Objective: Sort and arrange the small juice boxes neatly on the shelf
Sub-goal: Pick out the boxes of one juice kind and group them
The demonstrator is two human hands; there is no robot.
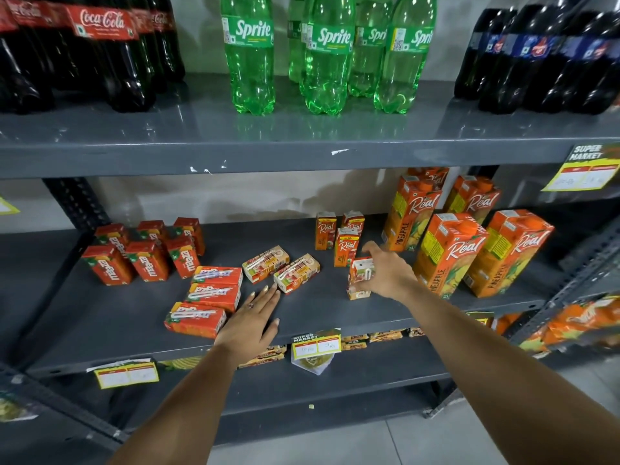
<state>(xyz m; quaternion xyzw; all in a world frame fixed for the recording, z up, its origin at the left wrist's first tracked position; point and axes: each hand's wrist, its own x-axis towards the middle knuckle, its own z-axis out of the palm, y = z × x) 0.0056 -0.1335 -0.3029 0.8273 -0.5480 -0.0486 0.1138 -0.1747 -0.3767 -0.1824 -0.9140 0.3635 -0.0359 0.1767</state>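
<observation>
Small orange-and-white Real juice box (359, 276) sits upright in our right hand (389, 273), fingers curled round its top, its base on the grey metal shelf (318, 307). Just behind the grip we see three more small Real cartons (346, 251) standing; beside it on the far side, tall orange pineapple cartons (448, 253). Toward our other arm, two pale boxes (281, 268) lie flat. Our left hand (255, 322) lies flat and spread on the shelf, gripping nothing, fingertips close to one pale box, touching the fallen red Maaza boxes (208, 298). Beyond them, upright red Maaza boxes (147, 255) stand.
</observation>
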